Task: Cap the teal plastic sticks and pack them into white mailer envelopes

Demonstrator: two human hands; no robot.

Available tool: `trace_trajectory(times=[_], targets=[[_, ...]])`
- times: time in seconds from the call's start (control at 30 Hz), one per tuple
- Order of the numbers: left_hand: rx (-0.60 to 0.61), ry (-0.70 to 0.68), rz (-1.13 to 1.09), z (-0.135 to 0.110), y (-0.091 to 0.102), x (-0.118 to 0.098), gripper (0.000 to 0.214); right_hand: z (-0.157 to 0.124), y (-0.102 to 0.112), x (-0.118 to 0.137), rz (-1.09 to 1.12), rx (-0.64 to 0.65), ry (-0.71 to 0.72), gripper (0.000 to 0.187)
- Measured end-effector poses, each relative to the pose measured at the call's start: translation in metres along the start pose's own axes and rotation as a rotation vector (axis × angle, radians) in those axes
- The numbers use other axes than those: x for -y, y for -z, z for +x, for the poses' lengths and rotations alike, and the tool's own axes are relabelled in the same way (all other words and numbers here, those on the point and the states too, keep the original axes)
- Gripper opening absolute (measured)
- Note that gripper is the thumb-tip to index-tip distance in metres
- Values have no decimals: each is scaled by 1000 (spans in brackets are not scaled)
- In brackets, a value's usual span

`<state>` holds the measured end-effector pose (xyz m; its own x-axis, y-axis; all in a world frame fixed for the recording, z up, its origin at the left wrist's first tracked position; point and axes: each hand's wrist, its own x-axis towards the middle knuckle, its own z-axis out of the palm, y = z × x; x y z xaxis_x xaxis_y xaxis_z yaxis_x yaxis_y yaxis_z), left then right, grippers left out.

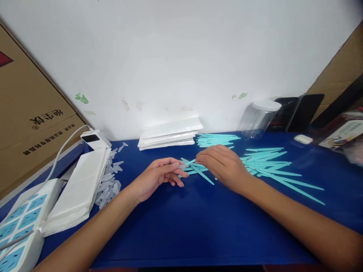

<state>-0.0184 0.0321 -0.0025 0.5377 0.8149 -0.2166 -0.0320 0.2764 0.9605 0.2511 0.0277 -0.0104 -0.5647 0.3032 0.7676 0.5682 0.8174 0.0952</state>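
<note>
Left hand (164, 173) pinches; right hand (222, 166) curls palm-down, seemingly pinching too.

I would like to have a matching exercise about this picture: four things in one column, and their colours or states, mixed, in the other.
1. left hand
2. jar
3. table
4. right hand

A. dark blue
B. holds a turquoise stick
C. holds a small translucent piece
D. transparent, with a white lid

Pairs: 1-C, 2-D, 3-A, 4-B

Soft, even light on the wall (170, 56); edges stretched; top-right corner dark.
</note>
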Motion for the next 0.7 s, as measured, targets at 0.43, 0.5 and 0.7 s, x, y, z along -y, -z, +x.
trace_trajectory(times=[0.43, 0.5, 0.7], targets=[[-77, 0, -119, 1, -1, 3, 27, -3, 1, 3, -13, -3, -3, 17], [-68, 5, -122, 1, -1, 4, 26, -2, 1, 4, -19, 4, -1, 19], [-10, 19, -95, -3, -6, 3, 28, 3, 3, 11, -44, -40, 59, 20]])
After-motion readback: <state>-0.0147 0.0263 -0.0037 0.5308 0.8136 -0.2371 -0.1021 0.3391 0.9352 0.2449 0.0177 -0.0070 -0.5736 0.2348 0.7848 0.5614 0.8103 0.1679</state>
